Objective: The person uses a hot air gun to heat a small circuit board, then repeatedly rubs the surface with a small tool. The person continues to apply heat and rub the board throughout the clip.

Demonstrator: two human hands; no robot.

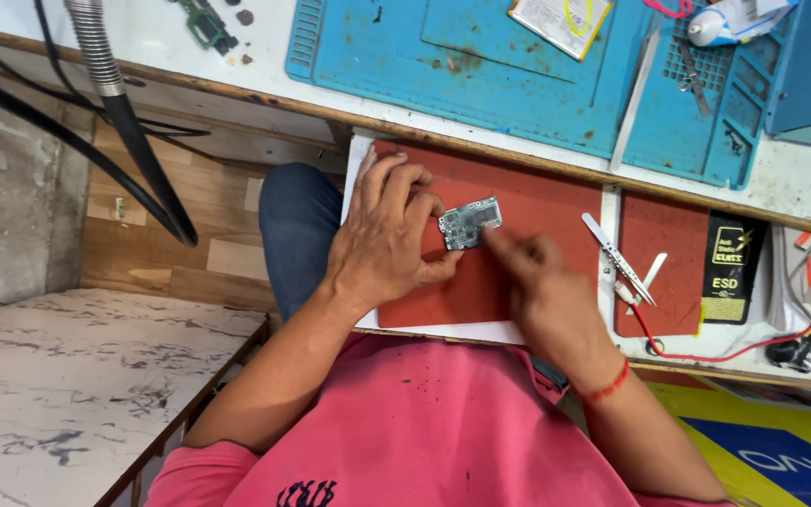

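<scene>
Left hand [382,239] pins a small circuit board [469,223] on the red mat [537,202] — grip closed on it; right hand [542,282] touches its edge — grip blurred, cannot tell.

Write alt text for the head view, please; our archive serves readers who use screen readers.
A person's left hand steadies a small green circuit board on a red mat while the right hand, blurred, touches the board's right edge. Metal tweezers lie to the right, and a blue work mat sits on the bench beyond.
</scene>
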